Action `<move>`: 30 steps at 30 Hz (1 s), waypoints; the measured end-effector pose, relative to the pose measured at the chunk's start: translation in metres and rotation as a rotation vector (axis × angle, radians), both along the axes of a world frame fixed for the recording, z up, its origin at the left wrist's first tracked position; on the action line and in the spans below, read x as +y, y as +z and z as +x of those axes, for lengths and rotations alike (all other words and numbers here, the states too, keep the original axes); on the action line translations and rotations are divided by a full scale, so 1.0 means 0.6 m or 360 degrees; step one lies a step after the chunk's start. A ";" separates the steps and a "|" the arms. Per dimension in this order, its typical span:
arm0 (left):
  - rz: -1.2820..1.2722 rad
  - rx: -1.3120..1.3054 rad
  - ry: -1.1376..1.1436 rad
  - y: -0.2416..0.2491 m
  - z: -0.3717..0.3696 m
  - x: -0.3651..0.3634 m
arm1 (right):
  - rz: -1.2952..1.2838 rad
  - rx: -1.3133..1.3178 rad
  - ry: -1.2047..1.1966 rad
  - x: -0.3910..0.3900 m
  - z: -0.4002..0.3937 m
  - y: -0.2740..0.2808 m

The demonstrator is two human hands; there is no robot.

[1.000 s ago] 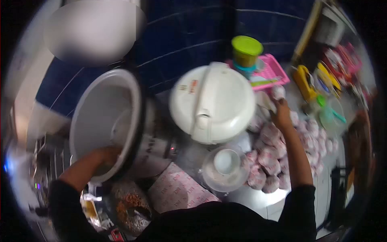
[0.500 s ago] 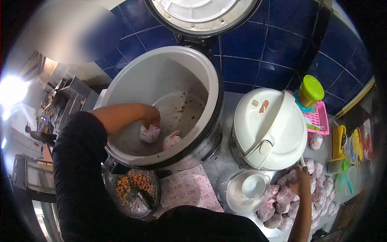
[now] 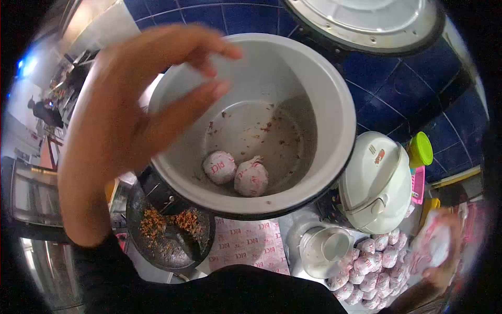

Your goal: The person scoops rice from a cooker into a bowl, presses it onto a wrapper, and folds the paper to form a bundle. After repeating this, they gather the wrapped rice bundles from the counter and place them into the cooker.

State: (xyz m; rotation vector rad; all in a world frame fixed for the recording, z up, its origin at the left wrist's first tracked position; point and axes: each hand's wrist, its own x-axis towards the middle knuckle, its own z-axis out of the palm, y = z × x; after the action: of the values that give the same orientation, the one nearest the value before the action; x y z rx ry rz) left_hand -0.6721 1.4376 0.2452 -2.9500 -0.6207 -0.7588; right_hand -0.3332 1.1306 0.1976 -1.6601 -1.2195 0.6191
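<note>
Raised over the left rim of the large grey pot (image 3: 334, 104), my left hand (image 3: 151, 89) has its thumb and fingers apart and holds nothing. Two round bundles in printed paper, one (image 3: 219, 167) beside the other (image 3: 251, 177), rest on the pot's floor among brown crumbs. At the far right my right hand (image 3: 449, 248), blurred, grips a wrapped bundle (image 3: 431, 246). It is above and right of a pile of similar wrapped bundles (image 3: 368, 264).
A white lidded cooker (image 3: 374, 180) stands right of the pot. In front are a metal bowl (image 3: 314, 256) with a cup (image 3: 335, 246), printed paper (image 3: 248, 243) and a dark pan (image 3: 172, 251) with orange-brown crumbs. The open pot lid (image 3: 366, 21) is behind. A person (image 3: 47, 111) is far left.
My left hand has left the bundle in the pot and risen open toward the camera. My right hand has lifted a bundle from the pile. The view has shifted.
</note>
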 end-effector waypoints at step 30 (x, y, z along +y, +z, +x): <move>-0.0145 -0.1513 0.0367 -0.338 -0.159 -0.047 | -0.0069 -0.0872 0.0334 0.271 -0.183 0.051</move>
State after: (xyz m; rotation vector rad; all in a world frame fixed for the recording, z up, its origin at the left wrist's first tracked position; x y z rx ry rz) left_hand -0.7674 1.4094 0.0425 -2.3494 -0.9993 -2.1291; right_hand -0.4429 1.2931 0.2282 -1.8152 -1.7984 0.3188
